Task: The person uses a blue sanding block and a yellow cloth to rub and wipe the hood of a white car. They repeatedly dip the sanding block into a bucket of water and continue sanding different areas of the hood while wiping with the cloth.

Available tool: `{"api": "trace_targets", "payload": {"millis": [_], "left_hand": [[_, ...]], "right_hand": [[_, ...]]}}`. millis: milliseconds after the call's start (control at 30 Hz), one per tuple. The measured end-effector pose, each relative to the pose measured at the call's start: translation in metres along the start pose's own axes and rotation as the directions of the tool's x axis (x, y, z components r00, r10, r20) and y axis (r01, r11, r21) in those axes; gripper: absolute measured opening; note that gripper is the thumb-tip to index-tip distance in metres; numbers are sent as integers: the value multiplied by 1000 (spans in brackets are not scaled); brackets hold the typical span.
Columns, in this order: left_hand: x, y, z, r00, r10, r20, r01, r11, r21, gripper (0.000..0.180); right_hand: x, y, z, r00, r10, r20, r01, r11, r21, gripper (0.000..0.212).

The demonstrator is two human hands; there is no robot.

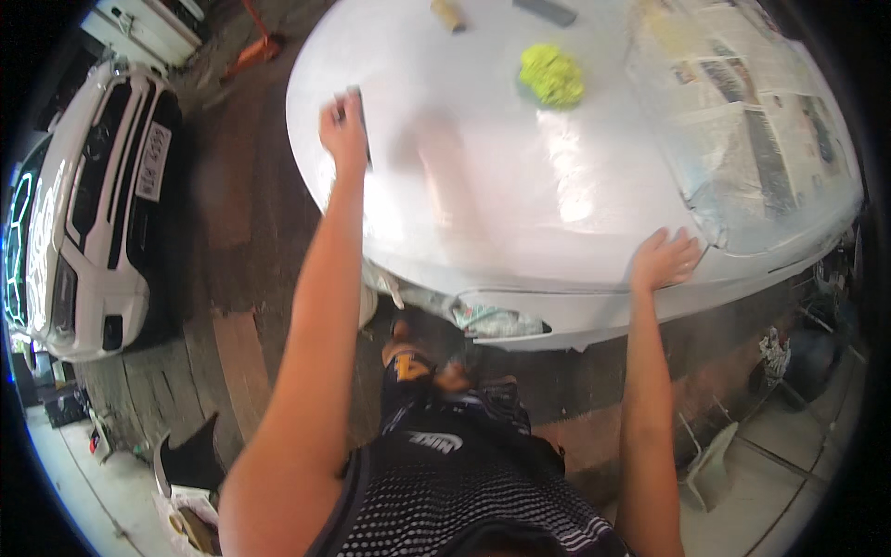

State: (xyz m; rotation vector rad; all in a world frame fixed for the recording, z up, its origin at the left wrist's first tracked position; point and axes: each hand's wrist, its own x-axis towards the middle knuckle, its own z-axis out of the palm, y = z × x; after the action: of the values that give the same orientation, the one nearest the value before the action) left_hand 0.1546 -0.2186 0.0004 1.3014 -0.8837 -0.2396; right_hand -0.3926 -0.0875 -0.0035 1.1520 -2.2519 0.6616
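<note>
A car's glossy white body panel [501,213] curves in front of me. Near its left edge my left hand [343,135] is closed round a thin, dark, flat block [363,125], held along the panel's surface. Motion blur hides the block's details. My right hand [665,260] lies on the panel's near edge at the right, fingers apart, holding nothing. A crumpled bright yellow-green cloth [551,76] rests farther up the panel. Beyond it are a dark grey flat block [546,11] and a small tan roll-like piece [447,15].
Newspaper and clear plastic sheeting [752,130] cover the panel's right part. A white vehicle [97,213] stands at the left. An orange metal tool [252,56] sits on the floor at the far left. A white chair-like piece [710,469] is at lower right.
</note>
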Motion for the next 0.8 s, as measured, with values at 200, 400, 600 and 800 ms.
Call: {"api": "trace_targets", "payload": {"millis": [200,400,600,800], "left_hand": [[-194,121,-99,896,114,430,-215,957,196,44],[-212,160,-173,829,103,550,-329,885,331,71],[-179,168,-233,724,228,651,-542,772,332,84],[-93,140,-349,706,-147,693,-102,947,305,87]], "right_hand": [[-102,-30,-47,980,-188,60,61,575,816,36],[-230,-177,-211,229,-537,812,-949,63,309,36],[-278,-258,-235,309,-544,780,-934,-21,355,36],[-318,-319,-248,67,-774,630,-926,187,328,46]]}}
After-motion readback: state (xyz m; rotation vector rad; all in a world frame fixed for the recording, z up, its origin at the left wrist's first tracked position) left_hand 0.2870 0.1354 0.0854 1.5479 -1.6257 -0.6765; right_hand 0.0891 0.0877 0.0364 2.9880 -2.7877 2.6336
